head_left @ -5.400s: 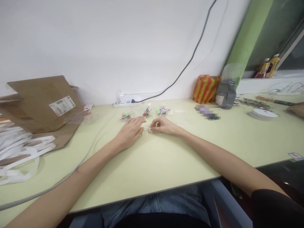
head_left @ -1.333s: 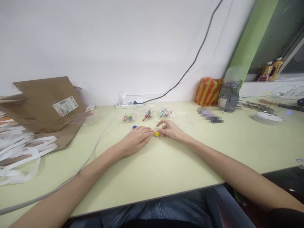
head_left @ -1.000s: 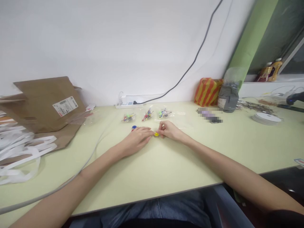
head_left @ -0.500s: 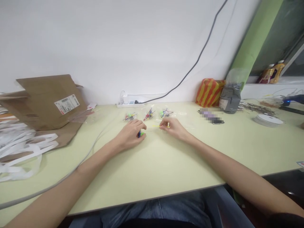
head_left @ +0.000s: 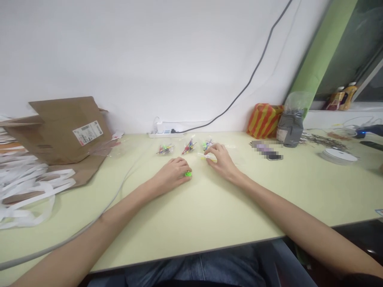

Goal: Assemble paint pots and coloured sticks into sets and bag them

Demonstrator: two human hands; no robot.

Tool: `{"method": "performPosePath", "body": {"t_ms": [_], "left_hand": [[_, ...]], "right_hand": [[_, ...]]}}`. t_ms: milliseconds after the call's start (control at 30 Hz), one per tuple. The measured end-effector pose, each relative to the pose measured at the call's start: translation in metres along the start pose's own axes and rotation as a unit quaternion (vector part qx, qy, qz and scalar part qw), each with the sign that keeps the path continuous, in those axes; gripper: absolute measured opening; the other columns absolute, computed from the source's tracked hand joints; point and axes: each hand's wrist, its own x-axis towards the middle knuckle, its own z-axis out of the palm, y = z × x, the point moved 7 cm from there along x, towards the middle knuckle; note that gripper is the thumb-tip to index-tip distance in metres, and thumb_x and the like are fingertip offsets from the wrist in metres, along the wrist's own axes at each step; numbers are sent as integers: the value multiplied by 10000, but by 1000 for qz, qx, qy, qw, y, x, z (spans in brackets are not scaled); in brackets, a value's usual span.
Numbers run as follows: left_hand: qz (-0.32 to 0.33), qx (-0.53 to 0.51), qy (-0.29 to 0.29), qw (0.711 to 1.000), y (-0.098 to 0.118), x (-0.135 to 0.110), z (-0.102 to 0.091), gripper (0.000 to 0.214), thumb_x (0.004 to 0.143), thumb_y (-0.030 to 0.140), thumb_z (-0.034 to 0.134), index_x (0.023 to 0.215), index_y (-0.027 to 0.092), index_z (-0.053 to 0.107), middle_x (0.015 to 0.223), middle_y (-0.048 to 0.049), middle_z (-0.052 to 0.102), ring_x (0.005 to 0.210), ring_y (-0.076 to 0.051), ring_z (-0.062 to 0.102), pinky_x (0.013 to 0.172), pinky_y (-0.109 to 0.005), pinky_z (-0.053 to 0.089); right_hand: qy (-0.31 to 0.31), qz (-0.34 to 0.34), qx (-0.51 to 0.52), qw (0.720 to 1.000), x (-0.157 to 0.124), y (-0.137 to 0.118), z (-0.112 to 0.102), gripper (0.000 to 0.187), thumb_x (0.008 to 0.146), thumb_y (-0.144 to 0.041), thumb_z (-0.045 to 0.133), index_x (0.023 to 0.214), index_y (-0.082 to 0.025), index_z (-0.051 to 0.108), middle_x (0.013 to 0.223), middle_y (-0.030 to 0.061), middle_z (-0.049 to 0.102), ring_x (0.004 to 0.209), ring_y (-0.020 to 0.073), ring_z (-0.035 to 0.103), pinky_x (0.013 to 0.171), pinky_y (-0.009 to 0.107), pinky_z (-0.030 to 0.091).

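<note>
My left hand (head_left: 172, 173) rests on the pale green table (head_left: 191, 207) with its fingers curled over a small green round piece (head_left: 188, 173). My right hand (head_left: 219, 158) lies just to the right, its fingertips pinching a thin yellow stick (head_left: 206, 158) close to the table top. Just behind both hands lie three small clear bags of coloured parts: the left bag (head_left: 164, 149), the middle bag (head_left: 189, 147) and the right bag (head_left: 207, 144).
A torn brown cardboard parcel (head_left: 64, 127) and white paper strips (head_left: 26, 187) lie at the left. A grey cable (head_left: 98, 211) crosses the table. A power strip (head_left: 166, 130) sits by the wall. A striped bag (head_left: 265, 120), a grey pouch (head_left: 289, 123), a tape roll (head_left: 338, 154) stand right.
Both hands worked a small yellow piece at the table's middle; now the left hand covers a green piece and the right has moved back toward the bags with a yellow stick.
</note>
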Motion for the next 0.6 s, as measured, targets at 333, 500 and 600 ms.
{"method": "performPosePath", "body": {"t_ms": [333,500,600], "left_hand": [[-114,37,189,975,-35,-14,-40,427,1002,294,387,590,209,457,625,-20,528,703,-185,491,767,-342,437],[-123,37,194,973,-43,-16,-35,394,977,267,417,589,210,465,622,-13,561,696,-179,500,762,-329,426],[-130,36,197,971,-46,-15,-34,389,966,263,429,585,208,483,626,-19,564,706,-181,513,760,-322,427]], "right_hand": [[-86,-111,80,987,18,-49,51,181,947,-172,598,1001,-228,762,1121,95,572,1059,223,545,964,394,441],[-124,-147,84,978,31,-57,69,154,930,-221,653,1001,-256,785,1109,86,581,1083,229,531,968,393,442],[-135,-159,69,976,27,-60,70,238,981,-235,568,1114,-278,761,1154,93,581,1120,233,515,982,397,436]]}}
